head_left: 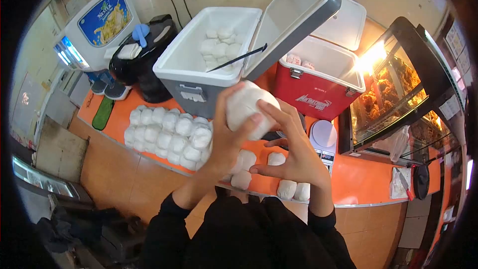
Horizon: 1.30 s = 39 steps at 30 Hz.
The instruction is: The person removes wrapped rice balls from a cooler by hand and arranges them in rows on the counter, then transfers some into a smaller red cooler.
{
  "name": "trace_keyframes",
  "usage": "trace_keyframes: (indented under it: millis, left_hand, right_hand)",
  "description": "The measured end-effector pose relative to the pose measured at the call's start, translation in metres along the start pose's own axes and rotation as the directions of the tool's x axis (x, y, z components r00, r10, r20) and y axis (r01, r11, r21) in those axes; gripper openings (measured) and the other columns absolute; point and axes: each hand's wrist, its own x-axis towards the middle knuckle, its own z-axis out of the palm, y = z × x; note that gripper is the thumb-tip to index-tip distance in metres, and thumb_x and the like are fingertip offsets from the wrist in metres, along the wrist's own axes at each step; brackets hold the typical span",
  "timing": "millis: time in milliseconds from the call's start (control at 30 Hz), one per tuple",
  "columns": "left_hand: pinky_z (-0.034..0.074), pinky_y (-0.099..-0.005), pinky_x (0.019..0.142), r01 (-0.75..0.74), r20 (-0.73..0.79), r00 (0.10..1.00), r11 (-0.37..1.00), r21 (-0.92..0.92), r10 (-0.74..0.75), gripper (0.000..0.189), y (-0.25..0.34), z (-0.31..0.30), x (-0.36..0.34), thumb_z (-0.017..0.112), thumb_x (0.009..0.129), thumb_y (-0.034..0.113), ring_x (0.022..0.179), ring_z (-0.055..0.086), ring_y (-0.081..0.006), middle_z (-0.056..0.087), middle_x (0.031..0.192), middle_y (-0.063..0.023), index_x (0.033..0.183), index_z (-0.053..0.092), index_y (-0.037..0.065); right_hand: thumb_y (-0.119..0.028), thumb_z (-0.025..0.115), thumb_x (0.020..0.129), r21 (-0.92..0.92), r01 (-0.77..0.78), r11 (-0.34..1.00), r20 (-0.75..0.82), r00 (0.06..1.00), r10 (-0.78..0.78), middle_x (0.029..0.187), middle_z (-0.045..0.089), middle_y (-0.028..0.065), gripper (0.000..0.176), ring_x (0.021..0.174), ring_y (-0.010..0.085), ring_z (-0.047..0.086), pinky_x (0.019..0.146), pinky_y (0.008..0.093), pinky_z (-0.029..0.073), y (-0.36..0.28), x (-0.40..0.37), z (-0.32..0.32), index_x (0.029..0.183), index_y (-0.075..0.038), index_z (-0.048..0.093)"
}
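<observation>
Both of my hands are raised over the orange counter (259,182), around a white wrapped bundle (250,109). My left hand (226,129) cups its left side, with the thumb across the front. From the right, my right hand (291,142) touches it with its upper fingers, while the thumb and lower fingers are spread apart. Rows of similar white bundles (167,137) are stacked on the counter to the left. A few more lie below my hands, including a small one (276,158) beside my right hand and a pair (287,189) at the front edge.
An open grey cooler (186,89) holding white bundles stands behind my hands, its lid tilted right. Beside it are an open red cooler (318,89), a kitchen scale (323,137) and a lit food display case (388,89). A red-handled knife (406,184) lies far right; a black appliance (144,69) stands left.
</observation>
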Motion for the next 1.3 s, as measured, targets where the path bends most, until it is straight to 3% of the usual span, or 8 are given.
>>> trace_keyframes:
  millis: [267, 333, 467, 633, 700, 1033, 1133, 1300]
  left_hand:
    - [0.043, -0.0389, 0.101, 0.327, -0.22, 0.93, 0.935, 0.134, -0.294, 0.052, -0.139, 0.003, -0.114, 0.064, 0.092, 0.026, 0.128, 0.038, -0.0242, 0.039, 0.136, -0.0116, 0.134, 0.039, 0.007]
    - [0.052, -0.0398, 0.09, 0.532, -0.284, 0.699, 0.743, -0.407, -0.656, 0.044, -0.139, 0.007, -0.138, 0.058, 0.095, 0.027, 0.124, 0.042, -0.0249, 0.039, 0.134, -0.0113, 0.132, 0.04, 0.013]
    - [0.058, -0.0406, 0.081, 0.651, -0.262, 0.548, 0.602, -0.463, -0.794, 0.04, -0.172, -0.01, -0.193, 0.058, 0.095, 0.024, 0.117, 0.048, -0.0259, 0.041, 0.132, -0.011, 0.131, 0.041, 0.017]
    - [0.06, -0.0338, 0.067, 0.527, -0.474, 0.699, 0.834, -0.164, -0.535, 0.048, -0.167, -0.021, -0.203, 0.064, 0.091, 0.013, 0.106, 0.057, -0.0243, 0.042, 0.13, -0.0124, 0.131, 0.037, 0.016]
    - [0.059, -0.0301, 0.059, 0.498, -0.524, 0.704, 0.859, -0.117, -0.48, 0.05, -0.152, -0.021, -0.188, 0.064, 0.09, 0.01, 0.1, 0.059, -0.0232, 0.043, 0.129, -0.0142, 0.131, 0.036, 0.016]
    - [0.057, -0.0334, 0.075, 0.459, -0.502, 0.766, 0.888, -0.01, -0.401, 0.049, -0.183, -0.012, -0.154, 0.071, 0.083, 0.009, 0.108, 0.054, -0.0246, 0.046, 0.125, -0.0141, 0.123, 0.043, 0.01]
    - [0.038, -0.0388, 0.098, 0.218, -0.434, 0.9, 0.909, 0.355, -0.046, 0.043, -0.208, -0.013, -0.139, 0.073, 0.075, 0.003, 0.109, 0.05, -0.0259, 0.049, 0.118, -0.0113, 0.111, 0.049, 0.003]
    - [0.046, -0.0329, 0.089, 0.179, -0.381, 0.924, 0.923, 0.34, -0.039, 0.04, -0.206, -0.013, -0.126, 0.069, 0.08, 0.002, 0.107, 0.048, -0.0224, 0.046, 0.115, -0.0097, 0.114, 0.046, 0.005]
  right_hand:
    - [-0.012, 0.084, 0.056, -0.121, -0.105, 0.987, 0.005, 0.994, 0.106, 0.121, 0.056, 0.0094, 0.073, 0.115, 0.0285, 0.05, 0.098, 0.0413, 0.041, 0.141, -0.066, 0.017, 0.122, -0.008, 0.054]
    - [-0.014, 0.086, 0.054, -0.066, -0.207, 0.976, 0.047, 0.977, 0.21, 0.118, 0.053, 0.0144, 0.074, 0.116, 0.0326, 0.048, 0.098, 0.0408, 0.042, 0.17, -0.089, 0.013, 0.121, -0.011, 0.055]
    - [-0.016, 0.086, 0.055, -0.277, -0.29, 0.916, 0.167, 0.924, 0.343, 0.123, 0.053, 0.0152, 0.078, 0.114, 0.0344, 0.05, 0.099, 0.0426, 0.041, 0.184, -0.126, 0.015, 0.125, -0.015, 0.053]
    - [-0.028, 0.089, 0.053, -0.533, -0.448, 0.718, 0.163, 0.778, 0.607, 0.117, 0.052, 0.0152, 0.081, 0.108, 0.0397, 0.055, 0.097, 0.0484, 0.043, 0.209, -0.15, 0.064, 0.126, -0.019, 0.054]
    - [-0.037, 0.088, 0.053, -0.797, -0.149, 0.585, 0.093, 0.927, 0.364, 0.119, 0.052, 0.0149, 0.082, 0.105, 0.0373, 0.055, 0.091, 0.0487, 0.044, 0.234, -0.159, 0.081, 0.126, -0.02, 0.054]
    - [-0.038, 0.086, 0.055, -0.754, -0.025, 0.656, 0.132, 0.973, 0.189, 0.127, 0.047, 0.0164, 0.082, 0.11, 0.0395, 0.047, 0.09, 0.0495, 0.043, 0.27, -0.177, 0.092, 0.126, -0.014, 0.054]
    - [-0.037, 0.085, 0.056, -0.697, -0.012, 0.717, 0.096, 0.989, 0.111, 0.127, 0.046, 0.0168, 0.078, 0.11, 0.0409, 0.046, 0.09, 0.0495, 0.043, 0.278, -0.172, 0.101, 0.124, -0.012, 0.055]
    - [-0.038, 0.082, 0.062, -0.787, -0.016, 0.617, 0.114, 0.979, 0.171, 0.127, 0.045, 0.0189, 0.069, 0.108, 0.0402, 0.047, 0.093, 0.0508, 0.042, 0.261, -0.166, 0.088, 0.119, -0.01, 0.055]
